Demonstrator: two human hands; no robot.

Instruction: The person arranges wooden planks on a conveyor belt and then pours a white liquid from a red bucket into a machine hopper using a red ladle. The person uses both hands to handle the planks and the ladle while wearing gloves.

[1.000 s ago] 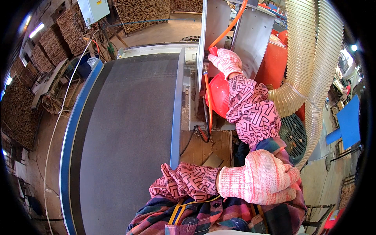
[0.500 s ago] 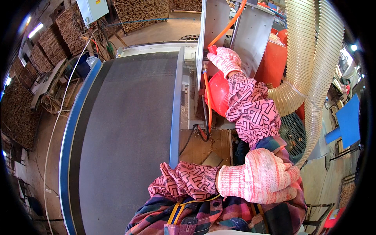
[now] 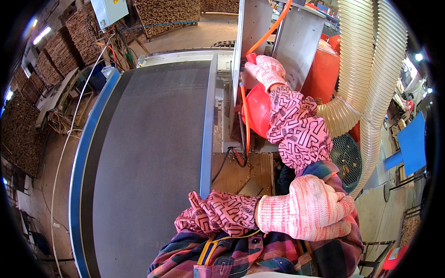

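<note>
My right hand (image 3: 270,72), in a pink-and-white knitted glove, reaches forward beside a grey metal panel (image 3: 238,60). Its fingers close around a red fitting (image 3: 251,58) where an orange hose (image 3: 271,28) comes down; most of the fitting is hidden by the glove. Just under that wrist sits a rounded red cover (image 3: 256,110). Closer in, my left hand (image 3: 308,208), in a matching glove, lies across my front against my right upper sleeve. Its fingers are curled in, and the palm is hidden. Both forearms wear pink patterned sleeve covers.
A wide dark conveyor belt (image 3: 153,153) with a blue side rail (image 3: 208,139) runs along my left. Two ribbed clear ducts (image 3: 356,51) drop at the right, near a green mesh guard (image 3: 347,155). A grey box (image 3: 109,11) hangs far left; wood stacks (image 3: 167,18) stand behind.
My right thumb has shifted slightly and looks blurred at the red fitting. The left hand stays in the same place.
</note>
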